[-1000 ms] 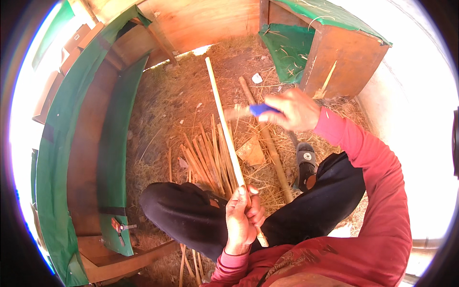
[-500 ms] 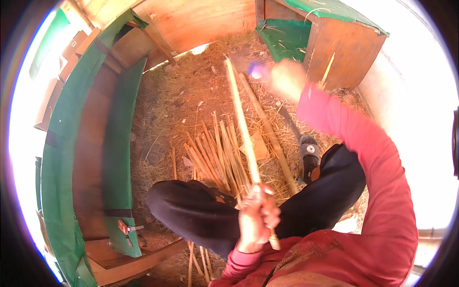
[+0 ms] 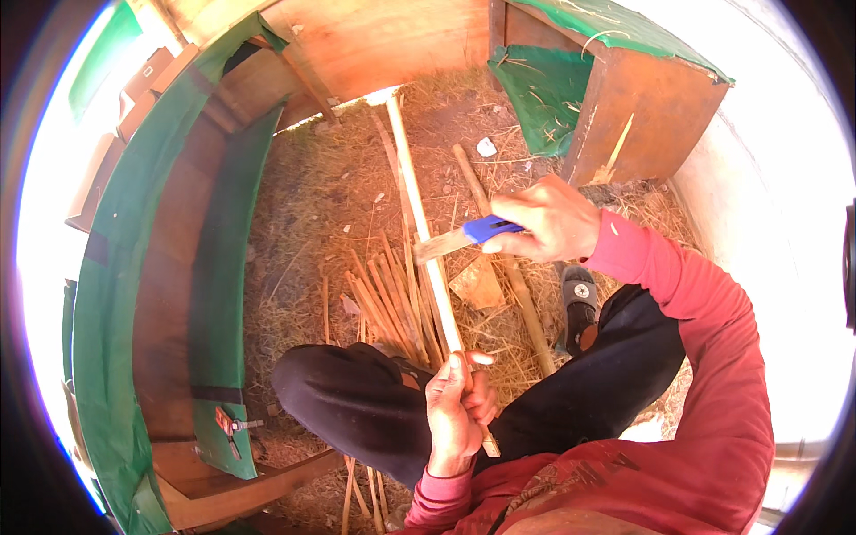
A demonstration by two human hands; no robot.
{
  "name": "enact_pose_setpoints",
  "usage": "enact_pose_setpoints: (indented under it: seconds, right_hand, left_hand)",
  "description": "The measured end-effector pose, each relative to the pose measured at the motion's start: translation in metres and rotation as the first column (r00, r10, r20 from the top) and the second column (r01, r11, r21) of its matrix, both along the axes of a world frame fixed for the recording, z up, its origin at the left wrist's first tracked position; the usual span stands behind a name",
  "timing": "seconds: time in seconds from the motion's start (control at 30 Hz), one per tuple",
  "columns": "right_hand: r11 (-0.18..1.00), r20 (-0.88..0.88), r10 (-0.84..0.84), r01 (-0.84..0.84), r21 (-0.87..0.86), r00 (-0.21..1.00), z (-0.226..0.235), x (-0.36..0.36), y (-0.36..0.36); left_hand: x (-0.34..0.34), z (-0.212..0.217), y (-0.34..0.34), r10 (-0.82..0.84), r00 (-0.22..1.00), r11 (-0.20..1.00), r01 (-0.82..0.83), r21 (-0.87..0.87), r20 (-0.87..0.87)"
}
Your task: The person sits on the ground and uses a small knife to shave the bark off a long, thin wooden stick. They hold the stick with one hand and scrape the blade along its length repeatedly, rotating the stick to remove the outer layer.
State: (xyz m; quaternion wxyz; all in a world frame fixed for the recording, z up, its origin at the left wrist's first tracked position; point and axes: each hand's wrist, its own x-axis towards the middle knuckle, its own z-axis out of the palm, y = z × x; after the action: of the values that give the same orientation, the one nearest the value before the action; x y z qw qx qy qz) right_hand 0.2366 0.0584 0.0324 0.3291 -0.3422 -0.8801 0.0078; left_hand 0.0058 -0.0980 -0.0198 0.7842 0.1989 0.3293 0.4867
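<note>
My left hand (image 3: 459, 410) is wrapped round the lower end of a long pale wooden strip (image 3: 410, 187), which slants up and away from my lap. In my right hand (image 3: 553, 218) is a knife with a blue handle (image 3: 486, 229). Its broad, brownish blade (image 3: 443, 246) lies across the strip about midway along, touching it or right at it. Beneath the strip, several split sticks (image 3: 383, 294) form a loose bundle on the ground beside my bent leg.
A thicker pole (image 3: 526, 303) lies on the straw-strewn ground. To the left runs a green-covered wooden bench (image 3: 218, 267), with a small red-and-metal tool (image 3: 234, 426) on its near end. A wooden box with green sheeting (image 3: 646, 116) stands at the far right. My sandalled foot (image 3: 580, 299) is near the pole.
My right hand has come down and nearer, bringing the knife from beyond the strip's far end onto its middle. The strip's far end has swung left.
</note>
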Motion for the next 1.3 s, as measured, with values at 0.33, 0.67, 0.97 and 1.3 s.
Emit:
enact_pose_setpoints:
  seconds: [0.33,0.67,0.97,1.3]
  right_hand:
    - [0.835,-0.069,-0.534,0.538,0.111,0.843,0.015,0.035,0.040]
    - [0.717,-0.125,-0.695,0.669,-0.194,0.708,0.000,0.073,0.056]
    - [0.996,0.017,0.077,-0.077,-0.048,0.997,0.011,0.001,-0.014]
    - [0.996,0.099,0.092,-0.094,0.013,0.991,-0.012,-0.010,-0.020]
  left_hand:
    - [-0.003,-0.014,-0.026,-0.186,0.977,0.982,0.189,-0.023,0.105]
    - [-0.020,-0.023,-0.021,-0.071,0.997,0.997,0.070,-0.038,-0.035]
    - [-0.006,-0.004,0.010,0.069,0.993,0.984,-0.052,0.169,-0.095]
    - [0.013,0.019,0.017,-0.003,0.997,0.989,-0.009,0.148,0.075]
